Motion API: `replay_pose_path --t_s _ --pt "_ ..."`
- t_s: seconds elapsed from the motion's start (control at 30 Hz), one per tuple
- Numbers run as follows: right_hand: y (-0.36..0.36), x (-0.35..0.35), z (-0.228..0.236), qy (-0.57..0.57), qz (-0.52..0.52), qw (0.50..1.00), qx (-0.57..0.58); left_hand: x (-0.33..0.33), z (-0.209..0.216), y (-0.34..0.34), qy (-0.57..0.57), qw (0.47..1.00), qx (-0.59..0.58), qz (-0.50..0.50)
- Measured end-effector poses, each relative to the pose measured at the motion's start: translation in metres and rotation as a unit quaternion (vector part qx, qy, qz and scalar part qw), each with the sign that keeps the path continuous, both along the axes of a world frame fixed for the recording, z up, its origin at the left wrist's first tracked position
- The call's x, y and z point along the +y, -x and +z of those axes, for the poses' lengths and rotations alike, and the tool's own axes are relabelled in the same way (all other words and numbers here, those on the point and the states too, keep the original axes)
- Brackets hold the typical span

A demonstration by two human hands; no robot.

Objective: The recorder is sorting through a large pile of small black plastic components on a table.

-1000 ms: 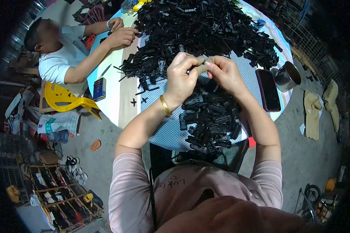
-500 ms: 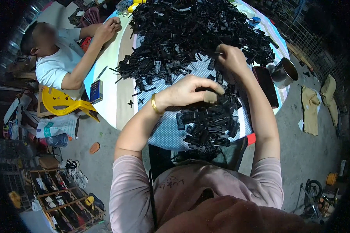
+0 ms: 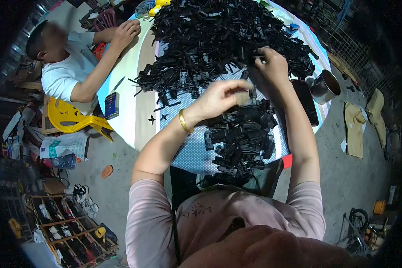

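Observation:
A large heap of small black plastic parts [image 3: 210,31] covers the far half of the table. Closer to me lies a smaller pile of similar black parts [image 3: 241,138] at the near edge. My left hand [image 3: 216,99], with a gold bangle on its wrist, hovers over the far side of the small pile. Its thumb and fingers are bent toward each other, and the tips are smeared by motion. At the near right edge of the big heap, my right hand [image 3: 274,68] has thumb and forefinger pinched around a dark piece, partly hidden among the others.
To the right are a phone [image 3: 304,103] and a metal cup [image 3: 324,87]. A small dark blue box [image 3: 112,106] sits at the table's left edge. Across the left side, another person [image 3: 71,73] rests both hands on the table. A yellow plastic stool [image 3: 71,118] stands below.
My left hand has shifted slightly away from me, its fingertips lifting off the small pile. My right hand has moved a little to the right and nearer, at the heap's edge.

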State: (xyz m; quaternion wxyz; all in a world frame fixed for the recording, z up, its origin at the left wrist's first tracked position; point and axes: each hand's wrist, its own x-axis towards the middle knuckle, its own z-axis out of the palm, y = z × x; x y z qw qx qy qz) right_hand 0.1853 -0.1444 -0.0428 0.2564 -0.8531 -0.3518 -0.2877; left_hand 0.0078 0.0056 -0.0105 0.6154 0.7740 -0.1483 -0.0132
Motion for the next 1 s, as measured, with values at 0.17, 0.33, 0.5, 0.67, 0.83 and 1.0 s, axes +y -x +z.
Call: replay_pose_path --t_s 0.17,0.33,0.5,0.67,0.83,1.0 --pt "0.032 -0.005 0.033 -0.221 0.248 0.889 0.316 0.015 -0.011 -0.016 0.176 0.962 -0.032 0.205" --pt "0.061 0.001 0.046 -0.093 0.395 0.856 0.319 0.041 -0.009 -0.019 0.297 0.95 0.085 0.049" --pt "0.071 0.0 0.052 -0.042 0.449 0.855 0.255 0.034 0.004 -0.011 0.256 0.956 0.118 -0.083" --pt "0.078 -0.002 0.057 0.005 0.446 0.86 0.248 0.038 0.007 -0.007 0.215 0.962 0.129 -0.106" --pt "0.086 0.002 0.054 -0.059 0.366 0.902 0.222 0.037 0.009 -0.007 0.207 0.968 0.131 -0.052" --pt "0.073 0.002 0.049 -0.178 0.285 0.878 0.342 0.033 0.008 -0.01 0.251 0.965 0.074 0.02"
